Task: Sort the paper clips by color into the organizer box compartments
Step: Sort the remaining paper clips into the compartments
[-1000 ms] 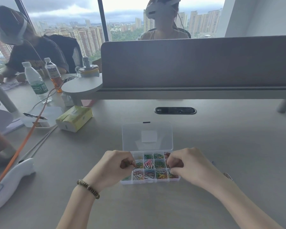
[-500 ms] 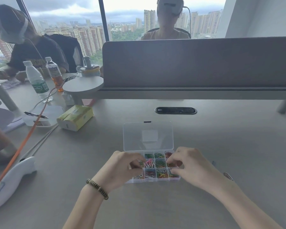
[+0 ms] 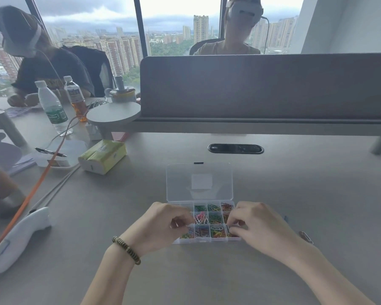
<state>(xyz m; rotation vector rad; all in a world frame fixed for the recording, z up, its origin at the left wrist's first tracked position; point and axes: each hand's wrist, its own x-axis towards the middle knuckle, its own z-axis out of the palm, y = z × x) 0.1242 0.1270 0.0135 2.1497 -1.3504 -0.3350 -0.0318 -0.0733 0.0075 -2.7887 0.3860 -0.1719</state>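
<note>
Clear plastic organizer box (image 3: 199,183) sits open mid-desk, paper clips (image 3: 216,218) mixed in compartments. I see left hand (image 3: 161,225) and right hand (image 3: 259,227) with fingers curled over the outer cells; pinched clips can't tell. Risk: tangled clips dragging neighbours across dividers.

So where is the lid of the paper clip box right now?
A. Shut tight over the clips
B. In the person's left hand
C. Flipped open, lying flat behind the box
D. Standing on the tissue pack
C: the clear lid lies open and flat on the desk, on the far side of the organizer box, with the clips uncovered.
</note>
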